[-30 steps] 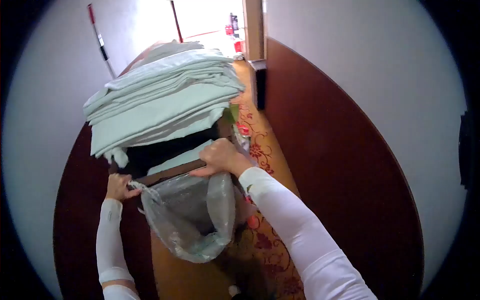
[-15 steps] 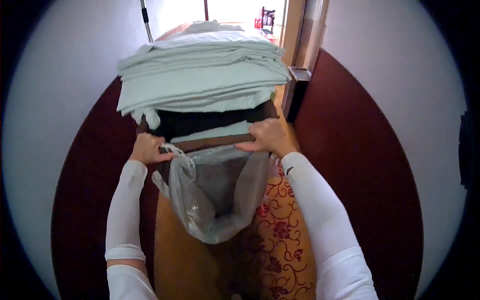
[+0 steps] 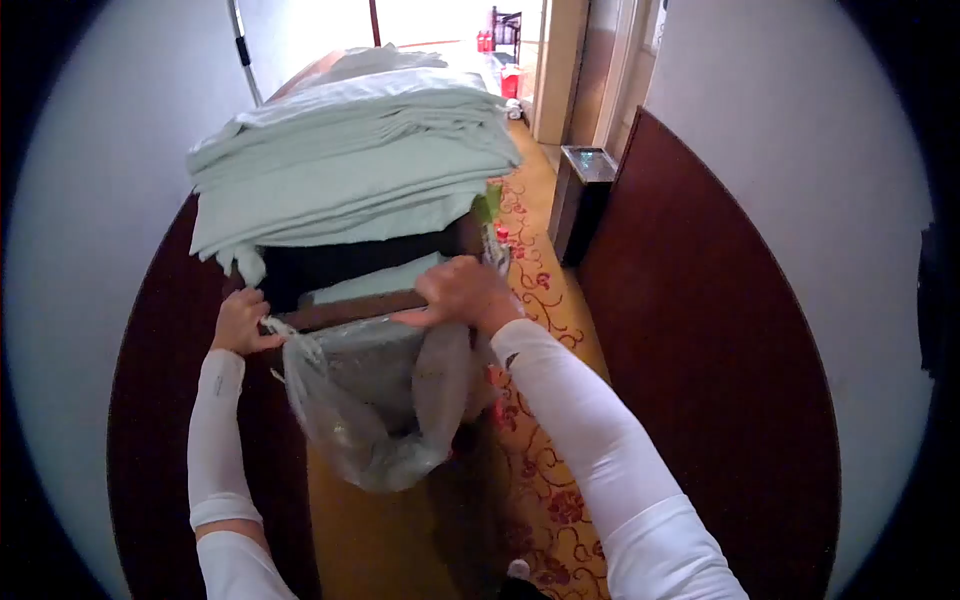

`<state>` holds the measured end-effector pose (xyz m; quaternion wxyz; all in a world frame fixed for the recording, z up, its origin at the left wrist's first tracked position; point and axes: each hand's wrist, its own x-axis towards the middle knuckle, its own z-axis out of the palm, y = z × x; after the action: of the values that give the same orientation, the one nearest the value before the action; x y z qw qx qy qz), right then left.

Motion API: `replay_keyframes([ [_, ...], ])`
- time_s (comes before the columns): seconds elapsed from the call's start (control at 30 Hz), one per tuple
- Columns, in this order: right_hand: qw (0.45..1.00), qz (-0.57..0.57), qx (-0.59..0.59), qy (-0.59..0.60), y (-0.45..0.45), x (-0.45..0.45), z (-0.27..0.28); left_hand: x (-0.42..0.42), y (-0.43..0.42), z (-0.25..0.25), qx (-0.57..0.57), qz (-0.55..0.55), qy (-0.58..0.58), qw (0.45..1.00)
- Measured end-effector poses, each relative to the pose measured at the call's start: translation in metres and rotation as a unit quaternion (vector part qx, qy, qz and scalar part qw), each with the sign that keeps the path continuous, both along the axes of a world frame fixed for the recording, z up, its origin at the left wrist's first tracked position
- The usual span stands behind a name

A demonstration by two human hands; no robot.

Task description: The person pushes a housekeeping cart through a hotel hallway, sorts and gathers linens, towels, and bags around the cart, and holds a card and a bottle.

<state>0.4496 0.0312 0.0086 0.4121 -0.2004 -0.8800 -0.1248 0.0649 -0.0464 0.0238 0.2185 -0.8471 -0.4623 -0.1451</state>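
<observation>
the cart (image 3: 350,311) stands just ahead of the hands: left hand (image 3: 238,324) and right hand (image 3: 463,292) curl closed around its near edge, apart, probably for even control. below them a bag (image 3: 385,455) hangs open, seemingly for easy filling; beyond, sheets (image 3: 340,190) lie folded, likely to stack steadily.

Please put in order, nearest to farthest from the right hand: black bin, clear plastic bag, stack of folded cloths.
1. Clear plastic bag, just below the right hand
2. Stack of folded cloths, ahead, leftward
3. Black bin, farther ahead, by the right wall
</observation>
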Motion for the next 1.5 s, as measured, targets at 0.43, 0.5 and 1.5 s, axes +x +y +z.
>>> replay_keyframes([
  [0.43,0.994,0.026,0.084,0.066,0.035,-0.035,-0.029,-0.026,0.012,-0.017,0.002,0.059,-0.016,0.998],
  [0.5,0.994,0.027,0.086,0.061,0.032,-0.036,-0.027,-0.025,0.010,-0.017,-0.015,0.084,-0.008,0.996],
  [1.5,0.998,0.016,0.056,-0.022,0.190,-0.129,-0.026,-0.120,0.160,-0.051,-0.025,0.075,-0.065,0.995],
])
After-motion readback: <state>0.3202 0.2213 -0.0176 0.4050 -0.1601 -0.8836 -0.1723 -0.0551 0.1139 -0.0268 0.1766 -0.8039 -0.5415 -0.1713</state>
